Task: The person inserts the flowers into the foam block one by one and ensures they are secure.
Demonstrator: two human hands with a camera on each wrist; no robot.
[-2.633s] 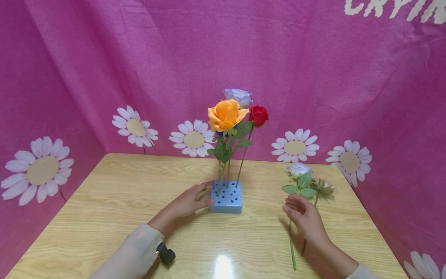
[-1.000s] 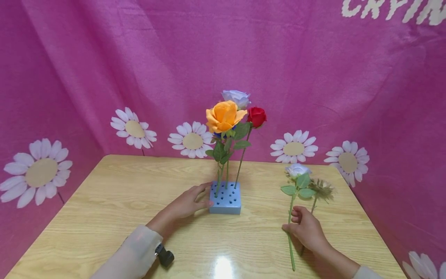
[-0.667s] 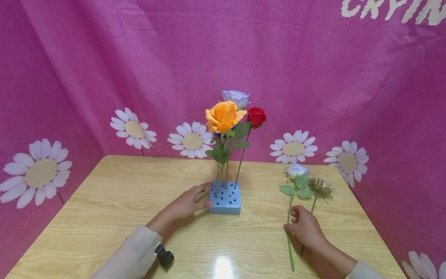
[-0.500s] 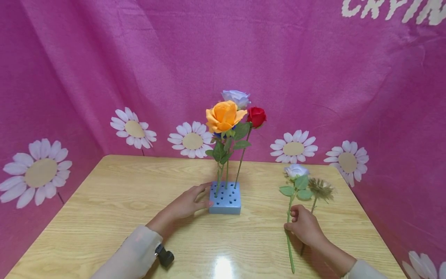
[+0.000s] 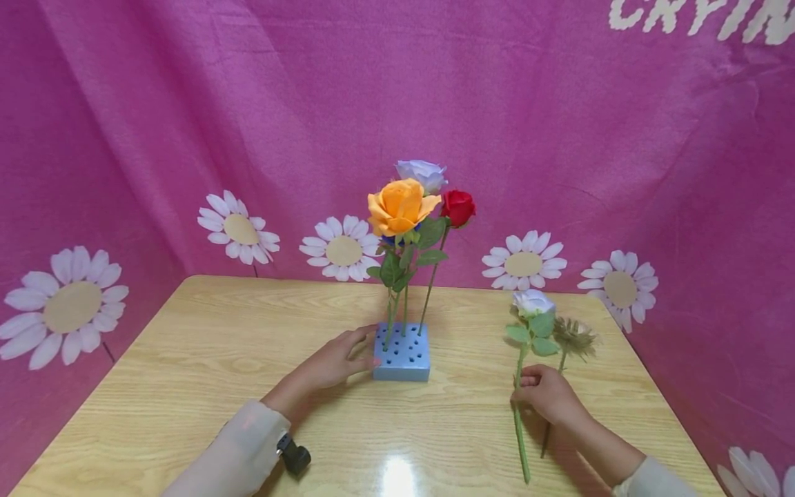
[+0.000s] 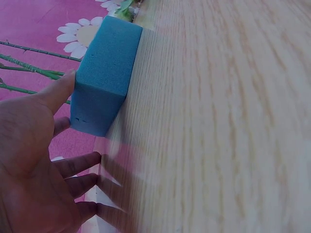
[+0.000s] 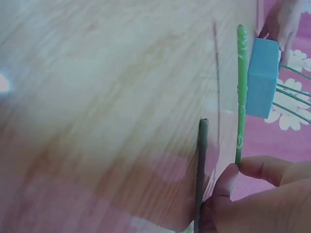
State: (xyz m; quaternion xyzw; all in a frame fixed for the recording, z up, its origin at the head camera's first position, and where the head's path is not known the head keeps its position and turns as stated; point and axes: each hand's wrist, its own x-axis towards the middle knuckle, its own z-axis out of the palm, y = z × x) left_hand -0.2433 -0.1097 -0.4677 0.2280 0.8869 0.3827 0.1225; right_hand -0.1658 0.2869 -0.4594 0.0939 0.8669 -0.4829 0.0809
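Note:
In the head view my right hand (image 5: 549,397) pinches the green stem of a pale lavender-white rose (image 5: 533,304) at the table's right side. The right wrist view shows thumb and forefinger meeting on that stem (image 7: 241,87), with its shadow apart from it on the table. A dried-looking brownish flower (image 5: 574,337) lies just right of it, its dark stem (image 7: 200,160) passing by the curled fingers. My left hand (image 5: 332,359) rests at the left side of a blue foam block (image 5: 402,371), thumb and forefinger touching its edges, other fingers spread on the table (image 6: 204,116).
An orange rose (image 5: 402,207), a red rose (image 5: 459,208), a pale lavender rose (image 5: 422,174) and a mostly hidden blue flower (image 5: 393,240) stand in the holed block. A pink cloth (image 5: 298,103) printed with daisies hangs behind and beside the table.
My right hand came down from near the rose's leaves to its stem and pinches it. The rose has since shifted slightly right. My left hand and the block stay in place.

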